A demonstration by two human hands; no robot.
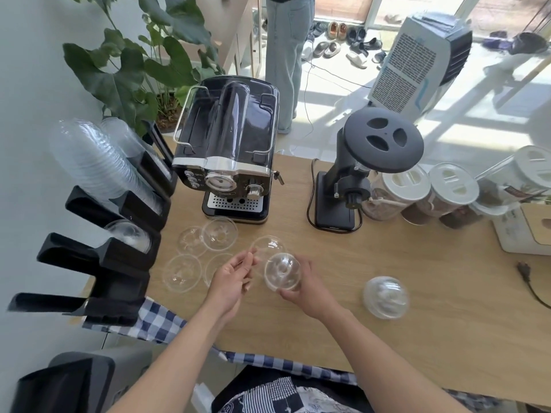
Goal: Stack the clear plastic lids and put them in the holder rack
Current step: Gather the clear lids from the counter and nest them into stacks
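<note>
Nearest the camera, two bare forearms reach out over the near edge of the wooden table (387, 263). Along the left side stands the black holder rack (119, 263), its slots running from near to far; the far slots carry long stacks of clear lids (89, 162) whose long axis leans up and to the left, and a middle slot holds a single dome lid (129, 234). At the far side of the table sit a black espresso machine (229, 150) and, to its right, a black grinder (366, 168).

The right hand (307, 284) is closed around a clear dome lid (282, 275), held off the table and tipped so its open side faces up and towards the camera. The left hand (232, 278) is just beside it, fingers loosely curled and pinched towards the rim of another lid (267, 245) lying on the table; whether it grips that rim I cannot tell.

Loose lids (205, 242) lie on the table left of the hands, near the rack, two of them overlapping. One dome-up lid (386, 297) rests apart at the right.
</note>
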